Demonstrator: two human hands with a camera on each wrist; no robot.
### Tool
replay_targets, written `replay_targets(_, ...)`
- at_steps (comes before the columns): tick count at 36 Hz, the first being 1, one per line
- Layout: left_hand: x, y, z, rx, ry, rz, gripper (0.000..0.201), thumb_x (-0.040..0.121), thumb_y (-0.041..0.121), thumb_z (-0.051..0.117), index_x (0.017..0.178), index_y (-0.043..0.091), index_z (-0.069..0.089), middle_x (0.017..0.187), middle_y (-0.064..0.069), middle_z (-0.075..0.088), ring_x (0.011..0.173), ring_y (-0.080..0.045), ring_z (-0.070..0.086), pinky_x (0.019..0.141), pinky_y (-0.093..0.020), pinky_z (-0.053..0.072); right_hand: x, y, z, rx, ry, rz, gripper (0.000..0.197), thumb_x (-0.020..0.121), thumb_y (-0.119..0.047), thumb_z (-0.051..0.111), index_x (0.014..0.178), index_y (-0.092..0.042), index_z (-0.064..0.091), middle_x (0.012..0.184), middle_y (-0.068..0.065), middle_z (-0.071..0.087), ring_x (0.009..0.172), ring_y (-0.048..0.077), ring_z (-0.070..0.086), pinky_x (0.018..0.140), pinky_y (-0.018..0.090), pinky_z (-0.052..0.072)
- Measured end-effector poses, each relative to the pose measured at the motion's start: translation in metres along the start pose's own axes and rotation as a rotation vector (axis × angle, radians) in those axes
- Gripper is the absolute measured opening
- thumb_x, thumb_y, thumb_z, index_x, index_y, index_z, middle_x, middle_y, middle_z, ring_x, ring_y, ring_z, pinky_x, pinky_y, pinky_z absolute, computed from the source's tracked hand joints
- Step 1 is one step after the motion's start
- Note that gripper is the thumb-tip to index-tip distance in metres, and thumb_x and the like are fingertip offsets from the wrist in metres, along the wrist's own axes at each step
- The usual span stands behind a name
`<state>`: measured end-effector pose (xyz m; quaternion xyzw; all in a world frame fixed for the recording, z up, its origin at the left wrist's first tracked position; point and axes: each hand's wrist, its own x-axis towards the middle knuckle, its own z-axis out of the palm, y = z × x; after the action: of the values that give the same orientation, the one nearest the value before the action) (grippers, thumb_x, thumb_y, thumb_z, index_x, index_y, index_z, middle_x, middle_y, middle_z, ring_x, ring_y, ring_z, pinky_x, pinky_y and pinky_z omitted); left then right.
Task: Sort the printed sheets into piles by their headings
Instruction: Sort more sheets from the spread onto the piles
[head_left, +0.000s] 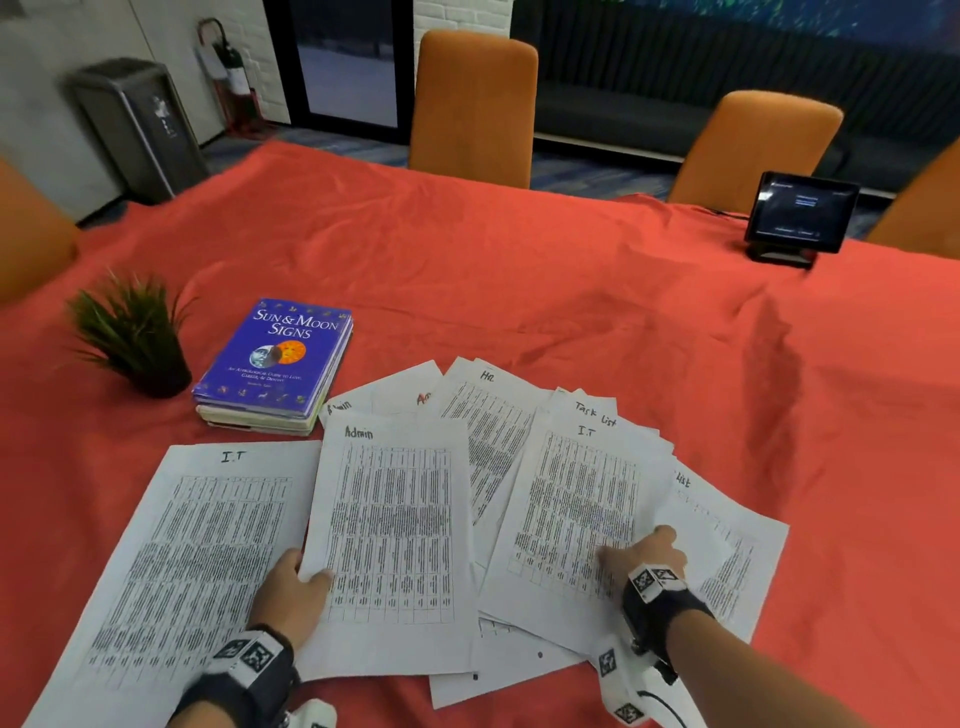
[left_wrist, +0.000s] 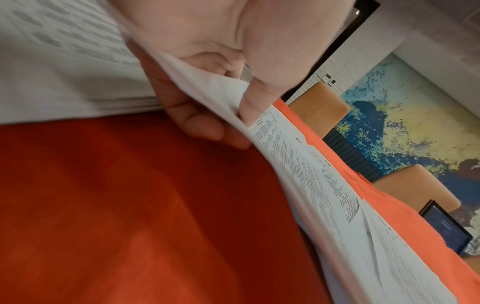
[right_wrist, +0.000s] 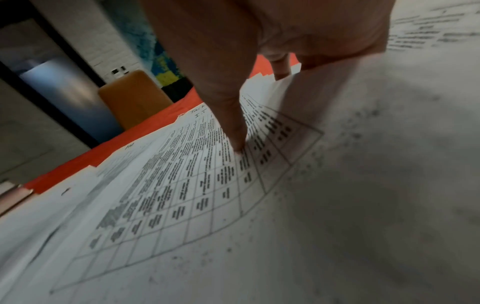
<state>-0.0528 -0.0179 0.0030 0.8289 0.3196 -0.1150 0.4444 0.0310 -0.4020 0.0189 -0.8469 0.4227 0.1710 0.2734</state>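
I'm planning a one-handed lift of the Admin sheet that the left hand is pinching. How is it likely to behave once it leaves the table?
The Admin sheet is probably floppy: its edge already curls where the left hand pinches it. It looks like one thin, light page, so it may sag. It overlaps neighbouring sheets and could drag them.

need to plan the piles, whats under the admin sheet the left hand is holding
Under the Admin sheet more sheets poke out, headings covered. The left hand pinches its edge.
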Motion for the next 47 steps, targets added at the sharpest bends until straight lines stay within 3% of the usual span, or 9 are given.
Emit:
replay_targets(14, 0.002, -0.007, -0.001, 0.033, -0.019, -0.03, 0.038, 0.09, 0.024, 0.059, 0.125, 0.01, 0.053, 0.12, -0.008, 0.063, 0.106, -0.03, 0.061, 0.096, -0.045, 0.048, -0.014, 0.003, 0.001, -0.156, 0.082, -0.015, 0.058, 0.073, -0.031, 0.075, 0.113, -0.01, 0.039, 0.123, 0.017, 0.031, 0.11, 0.038, 0.045, 0.09, 0.045, 0.046)
replay_targets(20, 0.002, -0.006, -0.005, 0.045, -0.035, -0.011, 0.042, 0.091, 0.025, 0.058, 0.129, 0.01, 0.05, 0.124, -0.009, 0.062, 0.109, -0.029, 0.06, 0.097, -0.044, 0.048, -0.005, 0.002, 0.002, 0.012, 0.06, -0.081, 0.003, 0.085, -0.018, 0.05, 0.083, -0.015, 0.049, 0.091, 0.01, 0.052, 0.087, 0.031, 0.054, 0.079, 0.038, 0.047)
replay_targets(23, 0.003, -0.005, -0.006, 0.042, -0.048, 0.016, 0.038, 0.091, 0.019, 0.058, 0.128, 0.012, 0.051, 0.125, -0.008, 0.061, 0.106, -0.028, 0.061, 0.094, -0.04, 0.049, -0.009, -0.007, -0.006, 0.215, 0.061, -0.18, 0.005, 0.084, -0.014, 0.045, 0.081, -0.016, 0.049, 0.078, 0.008, 0.05, 0.072, 0.026, 0.048, 0.068, 0.033, 0.039)
replay_targets(27, 0.004, -0.006, -0.007, 0.014, -0.068, 0.034, 0.033, 0.091, 0.007, 0.054, 0.124, 0.012, 0.053, 0.115, -0.006, 0.065, 0.095, -0.023, 0.062, 0.085, -0.033, 0.05, -0.013, -0.021, -0.03, 0.218, 0.142, -0.275, 0.022, 0.089, 0.0, 0.045, 0.108, -0.003, 0.058, 0.099, 0.02, 0.064, 0.083, 0.031, 0.055, 0.074, 0.033, 0.044)
replay_targets(33, 0.004, -0.005, -0.009, -0.063, -0.073, 0.066, 0.03, 0.091, 0.0, 0.05, 0.116, 0.012, 0.059, 0.107, -0.004, 0.068, 0.089, -0.019, 0.063, 0.069, -0.024, 0.045, -0.011, -0.031, -0.057, 0.293, 0.278, -0.321, 0.028, 0.094, -0.006, 0.041, 0.11, -0.003, 0.063, 0.11, 0.025, 0.066, 0.102, 0.042, 0.06, 0.086, 0.039, 0.045)
replay_targets(37, 0.004, -0.004, -0.009, -0.11, -0.084, 0.055, 0.033, 0.091, 0.0, 0.05, 0.119, 0.015, 0.06, 0.104, -0.001, 0.068, 0.091, -0.019, 0.063, 0.072, -0.025, 0.046, -0.01, -0.039, -0.061, 0.428, 0.229, -0.408, 0.026, 0.092, -0.005, 0.043, 0.106, -0.001, 0.063, 0.089, 0.024, 0.067, 0.081, 0.037, 0.062, 0.075, 0.041, 0.049)
replay_targets(42, 0.003, -0.005, -0.006, -0.128, -0.107, 0.042, 0.03, 0.091, 0.001, 0.05, 0.114, 0.016, 0.062, 0.103, -0.003, 0.07, 0.087, -0.019, 0.065, 0.078, -0.031, 0.052, -0.024, -0.05, -0.051, 0.514, 0.065, -0.391, 0.015, 0.087, -0.001, 0.045, 0.077, -0.001, 0.056, 0.056, 0.009, 0.048, 0.052, 0.022, 0.047, 0.049, 0.026, 0.044)
replay_targets(44, 0.002, -0.006, -0.004, -0.144, -0.124, 0.04, 0.027, 0.092, 0.002, 0.049, 0.113, 0.016, 0.061, 0.106, -0.005, 0.069, 0.085, -0.017, 0.064, 0.07, -0.026, 0.048, -0.031, -0.054, -0.035, 0.47, 0.011, -0.413, 0.014, 0.087, -0.004, 0.047, 0.077, -0.002, 0.057, 0.061, 0.011, 0.054, 0.06, 0.025, 0.053, 0.057, 0.029, 0.046)
replay_targets(47, -0.001, -0.006, -0.002, -0.161, -0.148, 0.023, 0.023, 0.095, 0.009, 0.048, 0.113, 0.017, 0.06, 0.121, -0.01, 0.065, 0.102, -0.023, 0.06, 0.088, -0.031, 0.044, -0.039, -0.054, 0.001, 0.41, -0.099, -0.451, 0.016, 0.088, -0.008, 0.048, 0.095, -0.003, 0.062, 0.08, 0.012, 0.062, 0.076, 0.026, 0.058, 0.075, 0.043, 0.052)
